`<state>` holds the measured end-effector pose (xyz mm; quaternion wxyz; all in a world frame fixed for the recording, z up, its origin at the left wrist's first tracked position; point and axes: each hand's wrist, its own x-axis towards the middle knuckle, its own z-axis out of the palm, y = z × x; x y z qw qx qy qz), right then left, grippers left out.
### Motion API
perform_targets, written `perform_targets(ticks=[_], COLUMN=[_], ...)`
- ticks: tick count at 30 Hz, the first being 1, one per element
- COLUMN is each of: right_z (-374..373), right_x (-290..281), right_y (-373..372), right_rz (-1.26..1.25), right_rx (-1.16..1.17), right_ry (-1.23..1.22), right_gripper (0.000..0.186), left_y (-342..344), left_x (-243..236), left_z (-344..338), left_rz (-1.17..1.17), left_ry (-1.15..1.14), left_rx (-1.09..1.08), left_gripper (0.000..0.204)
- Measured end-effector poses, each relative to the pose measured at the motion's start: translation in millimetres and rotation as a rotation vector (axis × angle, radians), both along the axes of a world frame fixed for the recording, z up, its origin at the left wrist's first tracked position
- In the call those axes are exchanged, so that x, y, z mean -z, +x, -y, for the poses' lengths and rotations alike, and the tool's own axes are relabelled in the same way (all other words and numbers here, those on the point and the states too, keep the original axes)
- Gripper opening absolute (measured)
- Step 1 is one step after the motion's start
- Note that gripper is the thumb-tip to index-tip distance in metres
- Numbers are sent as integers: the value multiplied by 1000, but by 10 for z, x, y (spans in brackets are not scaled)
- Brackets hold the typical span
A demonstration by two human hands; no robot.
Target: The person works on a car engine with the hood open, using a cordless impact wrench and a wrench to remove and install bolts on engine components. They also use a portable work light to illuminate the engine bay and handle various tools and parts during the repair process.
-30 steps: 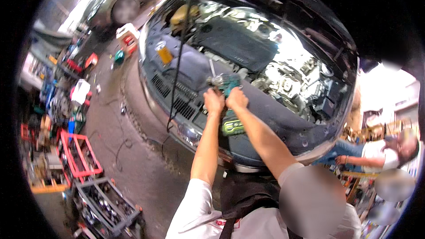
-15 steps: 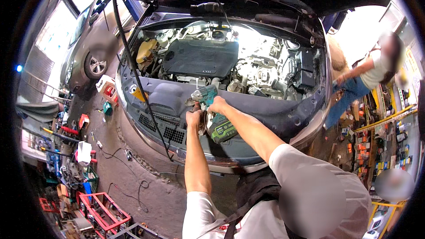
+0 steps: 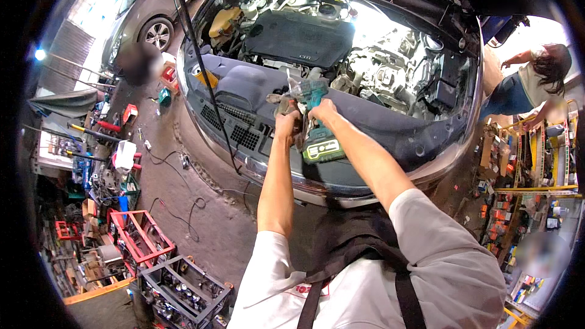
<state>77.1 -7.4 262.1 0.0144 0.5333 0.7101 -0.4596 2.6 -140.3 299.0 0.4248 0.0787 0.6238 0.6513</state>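
Over the front edge of the engine bay, my right hand [image 3: 323, 111] is closed round the grip of a teal cordless impact driver [image 3: 314, 90]. Its battery pack [image 3: 323, 151], bright green and black, hangs below that hand. Just left of it, my left hand [image 3: 286, 124] closes on a small brown and grey part [image 3: 284, 106], whose kind I cannot make out. The part is close to the tool's head; whether they touch is unclear. Behind both hands lies the black engine cover [image 3: 300, 38], and under them the dark front panel [image 3: 378, 123].
A black prop rod [image 3: 201, 64] slants across the left of the bay. A yellow cup [image 3: 204, 77] stands on the front panel. Red and grey metal racks [image 3: 186, 289] are at lower left. Another person [image 3: 530, 79] bends beside the car at right, near parts shelves [image 3: 536, 189].
The view has shifted, so the car sits higher and further right. Both my hands keep their holds, with the tool turned slightly. The person at right has bent further, an arm out toward the car.
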Motion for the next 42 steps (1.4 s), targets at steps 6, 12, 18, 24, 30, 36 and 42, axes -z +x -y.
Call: perform_targets(ticks=[6,12,18,24,30,36,42], right_z=[300,318,608,1337,1875,1996,1814], right_x=[-161,-206,-648,-759,-594,-1164,-369], right_y=[58,552,1550,2713,3793,4531,5493], right_rz=[-176,-757,-1136,-1154,-1056,-1074,-963], right_rx=[291,163,282,369,687,1116,980], right_ry=[13,-463,-834,-709,-680,-717,-341], right_gripper=[45,12,3,11,6,32,22], left_y=[317,420,1474,2225,2840,3562,4785], left_x=[-114,-607,-1042,-1039,-760,-566,-266], left_z=[-87,126,505,865,912,779,575], left_rz=[-13,377,212,97,190,1,-534], left_ry=[11,143,143,15,-117,-42,-227], left_rx=[-118,176,243,601,1034,1340,1556], left_gripper=[13,10,41,57,62,48,58])
